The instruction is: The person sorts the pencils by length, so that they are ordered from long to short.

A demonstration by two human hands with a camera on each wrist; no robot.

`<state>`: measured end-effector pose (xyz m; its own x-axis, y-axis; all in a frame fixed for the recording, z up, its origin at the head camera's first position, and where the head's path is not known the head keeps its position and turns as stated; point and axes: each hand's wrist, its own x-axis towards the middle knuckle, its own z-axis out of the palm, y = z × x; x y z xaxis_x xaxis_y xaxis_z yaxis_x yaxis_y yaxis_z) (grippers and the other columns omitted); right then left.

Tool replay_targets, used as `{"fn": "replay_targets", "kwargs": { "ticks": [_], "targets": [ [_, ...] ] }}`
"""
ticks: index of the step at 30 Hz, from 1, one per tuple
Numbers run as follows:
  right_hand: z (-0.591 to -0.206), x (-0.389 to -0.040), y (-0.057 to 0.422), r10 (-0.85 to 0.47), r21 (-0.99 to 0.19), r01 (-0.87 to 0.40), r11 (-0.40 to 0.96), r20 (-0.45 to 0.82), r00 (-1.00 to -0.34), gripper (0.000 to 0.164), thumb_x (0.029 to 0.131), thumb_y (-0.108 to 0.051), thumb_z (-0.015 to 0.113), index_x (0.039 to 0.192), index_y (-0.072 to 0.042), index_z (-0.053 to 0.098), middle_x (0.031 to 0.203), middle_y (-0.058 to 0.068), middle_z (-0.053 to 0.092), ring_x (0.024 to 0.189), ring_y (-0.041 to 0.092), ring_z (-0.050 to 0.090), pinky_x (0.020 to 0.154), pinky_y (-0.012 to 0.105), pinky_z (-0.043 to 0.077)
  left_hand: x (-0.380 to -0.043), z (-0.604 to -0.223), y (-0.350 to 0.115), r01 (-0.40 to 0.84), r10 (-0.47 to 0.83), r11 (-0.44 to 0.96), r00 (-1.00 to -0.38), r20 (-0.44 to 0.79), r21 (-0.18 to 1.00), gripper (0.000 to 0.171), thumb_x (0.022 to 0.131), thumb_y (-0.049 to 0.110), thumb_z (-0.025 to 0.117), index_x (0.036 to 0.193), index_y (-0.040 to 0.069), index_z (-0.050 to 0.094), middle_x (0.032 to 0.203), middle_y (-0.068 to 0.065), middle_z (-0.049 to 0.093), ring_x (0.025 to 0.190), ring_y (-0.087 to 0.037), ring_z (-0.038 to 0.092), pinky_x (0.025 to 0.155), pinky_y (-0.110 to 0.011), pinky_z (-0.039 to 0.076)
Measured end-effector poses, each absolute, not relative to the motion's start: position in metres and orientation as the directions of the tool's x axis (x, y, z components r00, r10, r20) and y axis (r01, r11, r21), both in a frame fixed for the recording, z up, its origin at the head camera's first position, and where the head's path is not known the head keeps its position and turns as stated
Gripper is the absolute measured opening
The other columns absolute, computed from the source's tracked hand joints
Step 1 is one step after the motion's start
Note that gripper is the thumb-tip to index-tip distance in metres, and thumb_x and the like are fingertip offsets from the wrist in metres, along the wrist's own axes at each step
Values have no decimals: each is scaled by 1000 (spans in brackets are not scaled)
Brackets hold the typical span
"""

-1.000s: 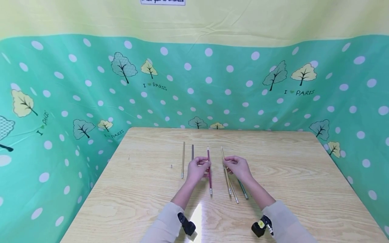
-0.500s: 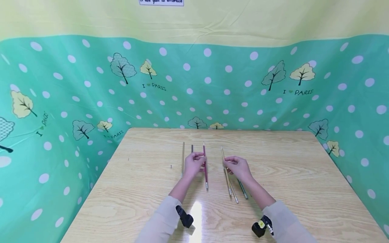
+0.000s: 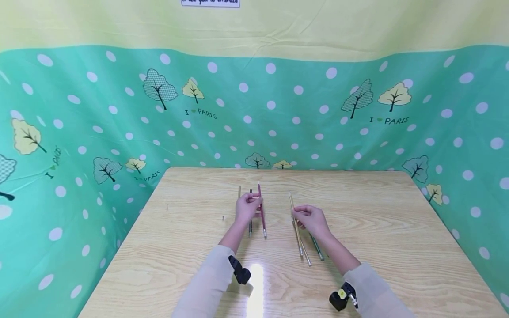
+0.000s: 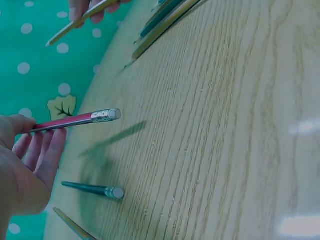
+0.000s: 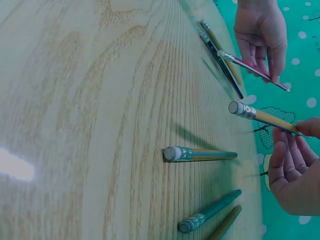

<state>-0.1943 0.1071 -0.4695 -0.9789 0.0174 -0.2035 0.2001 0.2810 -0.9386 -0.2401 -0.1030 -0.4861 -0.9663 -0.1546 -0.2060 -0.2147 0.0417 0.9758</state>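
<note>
Pointing its tip toward the far edge and its white eraser back toward the person, the magenta pencil (image 3: 263,223) sits pinched between the thumb and fingers of the left hand (image 3: 246,209). Its long axis runs away from the person, the tip leaning slightly left, and a separate shadow below shows it raised off the tabletop (image 3: 191,265). The fingers of the right hand (image 3: 313,221) likewise clamp a yellow pencil (image 5: 274,120) near its middle; it too has its eraser toward the person and its tip away, slanting a little left. Both forearms reach forward and inward, the hands well apart with palms turned toward each other.

Just beneath and left of the left fingers lies a black pencil (image 3: 250,226), roughly parallel to the magenta one, and farther left a gold pencil (image 3: 239,191), partly covered by that hand. A tiny piece (image 3: 223,217) rests left of them.

Under the right fingers lie a second yellow pencil (image 5: 210,154) and, to their right, a green pencil (image 5: 210,211), erasers nearest the person. Beyond both hands hangs a dotted green cloth (image 3: 286,132).
</note>
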Motion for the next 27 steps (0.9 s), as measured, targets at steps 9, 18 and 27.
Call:
{"fn": "replay_targets", "kwargs": {
  "ticks": [9,18,27],
  "targets": [
    [-473,-195,107,21,-938,206,277,-208,-978,28,87,-18,64,109,-1,63,93,19,68,68,16,62,69,35,57,-246,-488,-105,-228,-168,70,-962,-214,971,27,85,15,65,112,8,62,98,-10,63,71,-16,60,63,-30,60],
    [-473,-194,107,37,-942,223,252,-221,-975,29,87,-17,65,110,1,62,95,19,68,65,13,60,67,33,57,-249,-493,-102,-217,-166,76,-965,-202,973,26,85,14,66,109,7,63,92,-8,63,68,-15,61,62,-32,60],
    [-473,-193,108,36,-946,217,242,-214,-976,28,86,-16,65,109,1,63,95,22,67,64,13,60,65,31,57,-250,-498,-99,-227,-153,87,-965,-212,970,24,85,12,65,108,6,63,87,-7,62,66,-15,62,61,-32,60]
  ]
}}
